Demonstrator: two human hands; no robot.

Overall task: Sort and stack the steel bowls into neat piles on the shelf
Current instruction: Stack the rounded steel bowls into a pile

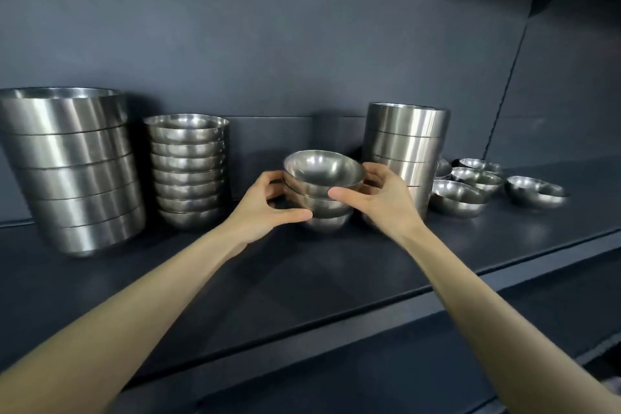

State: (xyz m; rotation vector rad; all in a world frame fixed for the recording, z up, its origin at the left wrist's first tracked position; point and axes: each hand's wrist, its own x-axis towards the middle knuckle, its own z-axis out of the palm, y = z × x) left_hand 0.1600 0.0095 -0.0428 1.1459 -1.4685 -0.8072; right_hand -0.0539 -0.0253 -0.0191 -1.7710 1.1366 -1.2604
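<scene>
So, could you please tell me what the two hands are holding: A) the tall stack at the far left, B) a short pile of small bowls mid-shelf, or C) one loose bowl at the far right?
B: the left hand and right hand grip opposite sides of the short pile of small bowls in the middle of the shelf.

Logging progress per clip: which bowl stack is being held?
The short middle stack: the left hand and right hand grip its sides. The taller rounded pile and straight-sided pile flanking it are not gripped.
</scene>
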